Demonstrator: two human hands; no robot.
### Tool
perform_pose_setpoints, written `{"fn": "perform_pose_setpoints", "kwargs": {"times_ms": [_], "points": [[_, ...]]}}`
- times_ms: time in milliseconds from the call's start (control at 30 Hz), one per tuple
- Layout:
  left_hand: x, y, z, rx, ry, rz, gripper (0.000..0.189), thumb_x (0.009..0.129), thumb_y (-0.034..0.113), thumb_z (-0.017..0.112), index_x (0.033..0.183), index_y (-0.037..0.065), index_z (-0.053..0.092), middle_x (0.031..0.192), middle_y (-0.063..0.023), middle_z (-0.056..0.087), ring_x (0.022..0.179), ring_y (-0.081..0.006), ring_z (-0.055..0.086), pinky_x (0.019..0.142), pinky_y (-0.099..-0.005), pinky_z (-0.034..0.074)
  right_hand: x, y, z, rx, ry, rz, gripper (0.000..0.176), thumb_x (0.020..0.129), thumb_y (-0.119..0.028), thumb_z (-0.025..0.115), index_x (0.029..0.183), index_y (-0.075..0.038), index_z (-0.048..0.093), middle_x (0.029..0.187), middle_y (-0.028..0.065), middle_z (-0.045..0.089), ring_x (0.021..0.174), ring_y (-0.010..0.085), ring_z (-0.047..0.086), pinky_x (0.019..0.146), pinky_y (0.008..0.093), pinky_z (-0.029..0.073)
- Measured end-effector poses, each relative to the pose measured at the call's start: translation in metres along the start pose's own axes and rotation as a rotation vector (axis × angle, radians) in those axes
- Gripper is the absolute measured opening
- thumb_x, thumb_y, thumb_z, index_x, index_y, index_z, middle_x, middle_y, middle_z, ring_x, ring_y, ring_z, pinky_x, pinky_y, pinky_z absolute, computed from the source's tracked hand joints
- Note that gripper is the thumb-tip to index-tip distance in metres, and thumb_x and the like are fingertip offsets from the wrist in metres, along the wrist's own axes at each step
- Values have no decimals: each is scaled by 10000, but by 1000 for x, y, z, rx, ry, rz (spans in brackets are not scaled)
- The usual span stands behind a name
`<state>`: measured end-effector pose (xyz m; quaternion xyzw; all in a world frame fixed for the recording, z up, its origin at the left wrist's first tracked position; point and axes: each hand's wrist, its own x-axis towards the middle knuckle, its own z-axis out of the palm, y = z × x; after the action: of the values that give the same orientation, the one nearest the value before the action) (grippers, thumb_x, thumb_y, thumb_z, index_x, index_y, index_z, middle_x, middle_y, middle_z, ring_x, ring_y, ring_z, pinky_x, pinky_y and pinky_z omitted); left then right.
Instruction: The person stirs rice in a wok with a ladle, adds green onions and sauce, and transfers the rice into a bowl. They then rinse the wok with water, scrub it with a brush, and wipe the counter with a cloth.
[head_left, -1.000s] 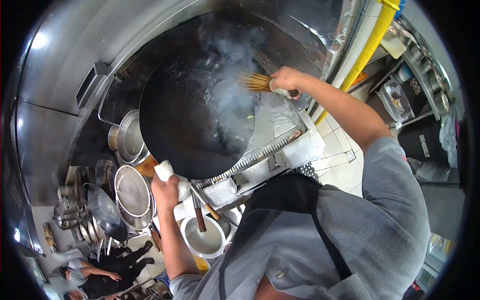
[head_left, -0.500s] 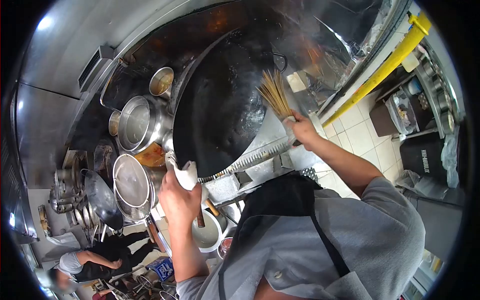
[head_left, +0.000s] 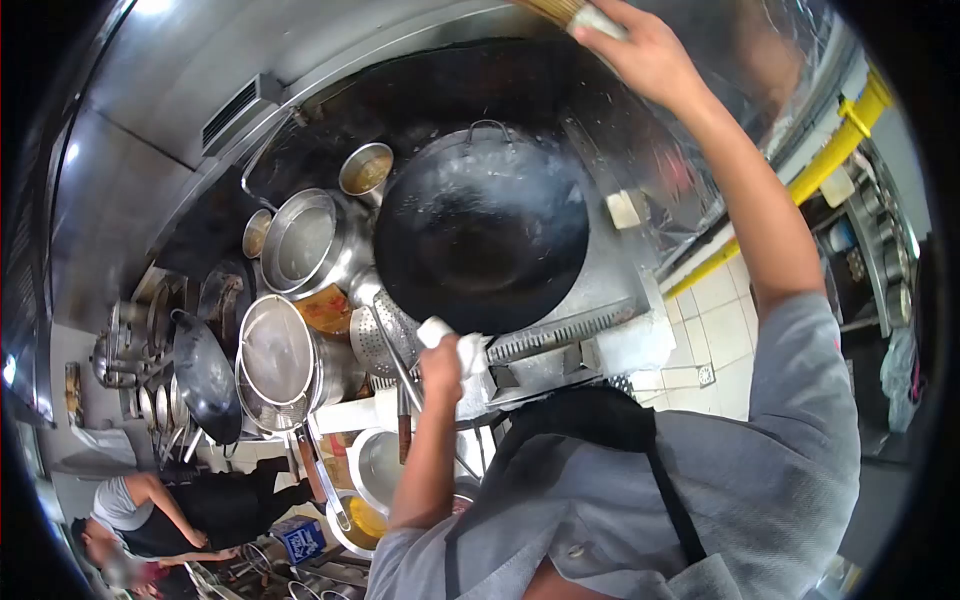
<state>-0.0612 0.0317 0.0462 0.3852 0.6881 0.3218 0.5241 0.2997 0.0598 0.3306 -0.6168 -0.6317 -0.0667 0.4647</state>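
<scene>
A black wok [head_left: 480,250] sits level on the stove, wet inside, with haze over it and a loop handle at its far rim. At its near rim, my left hand [head_left: 440,372] is closed on a folded white cloth [head_left: 468,350]; whether a wok handle lies under the cloth is hidden. Raised high at the top right, my right hand [head_left: 650,55] grips a bamboo wok brush [head_left: 555,8] by its pale bound end. The brush's bristles are cut off by the top of the view.
Left of the wok stand a metal pot [head_left: 300,245], a small pot of liquid [head_left: 367,170], a perforated ladle [head_left: 380,340] and a mesh strainer [head_left: 275,350]. A second wok [head_left: 207,380] rests farther left. A person [head_left: 160,510] stands at lower left. A yellow pipe [head_left: 835,165] runs along the right.
The wok has gone from tilted to level on the stove. My right hand has lifted the brush up and away from the wok. My left hand has moved right with the cloth.
</scene>
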Motion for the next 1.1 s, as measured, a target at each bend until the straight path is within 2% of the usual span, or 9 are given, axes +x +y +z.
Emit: {"fn": "perform_pose_setpoints", "kwargs": {"times_ms": [267, 333, 433, 533, 567, 700, 800, 1000, 1100], "points": [[25, -7, 66, -336, -48, -130, 403, 770, 188, 564, 959, -166, 526, 857, -158, 612, 689, -222, 588, 622, -362, 464, -49, 88, 246, -123, -139, 478, 363, 854, -349, 493, 1145, -157, 594, 1037, 170, 639, 966, 366, 606, 818, 457, 496], [21, -6, 67, -353, -65, -128, 368, 775, 192, 563, 910, -150, 548, 816, -143, 609, 679, -217, 584, 606, -366, 459, -94, 82, 287, -46, -930, 854, 339, 834, -286, 506, 1078, -88, 634, 955, 177, 666, 855, 315, 665, 724, 411, 543], [26, -6, 66, -355, -96, -131, 334, 774, 191, 564, 868, -130, 563, 775, -130, 603, 667, -210, 580, 593, -364, 453, -163, 23, 269, 438, -1139, 646, 558, 754, -319, 665, 1267, -128, 553, 966, 187, 661, 673, 293, 668, 449, 394, 538], [24, -7, 69, -406, -113, -168, 308, 773, 189, 565, 845, -110, 569, 748, -118, 597, 649, -202, 577, 578, -363, 449, -143, 69, 215, 92, -1309, 144, 605, 730, -429, 695, 1272, -199, 558, 1109, 152, 642, 1023, 275, 599, 939, 394, 434], [22, -5, 68, -451, -120, -175, 298, 774, 189, 566, 839, -101, 570, 742, -114, 596, 636, -199, 575, 570, -364, 448, -126, 107, 209, -197, -1330, 19, 503, 736, -423, 681, 1181, -194, 627, 1070, 125, 661, 986, 277, 627, 868, 401, 480], [28, -8, 67, -427, -181, -186, 250, 804, 173, 576, 936, -38, 592, 836, -94, 627, 708, -207, 632, 591, -352, 498, -68, 122, 233, -347, -234, 576, 421, 836, -330, 542, 1180, -88, 549, 956, 190, 665, 912, 350, 642, 791, 441, 517], [28, -8, 48, -369, -327, -271, 358, 833, 286, 636, 1004, -24, 585, 878, -93, 638, 724, -200, 635, 619, -350, 508, -116, 103, 307, -107, -862, 755, 404, 759, -294, 570, 1089, -71, 635, 1004, 218, 646, 952, 333, 636, 825, 401, 512], [51, -81, -33, -42, -201, -112, 413, 778, 297, 689, 1027, -24, 617, 946, -79, 653, 783, -184, 620, 726, -308, 484, -140, 102, 267, -110, -1096, 134, 524, 726, -425, 663, 1136, -98, 643, 1086, 107, 655, 950, 274, 642, 835, 388, 509], [49, -103, -43, 144, -23, 52, 417, 705, 320, 718, 945, -16, 659, 900, -110, 680, 812, -239, 629, 768, -336, 475, -81, 134, 212, -455, -619, 642, 468, 822, -385, 565, 1210, -123, 567, 1110, 213, 614, 1041, 321, 601, 872, 416, 486]]}}
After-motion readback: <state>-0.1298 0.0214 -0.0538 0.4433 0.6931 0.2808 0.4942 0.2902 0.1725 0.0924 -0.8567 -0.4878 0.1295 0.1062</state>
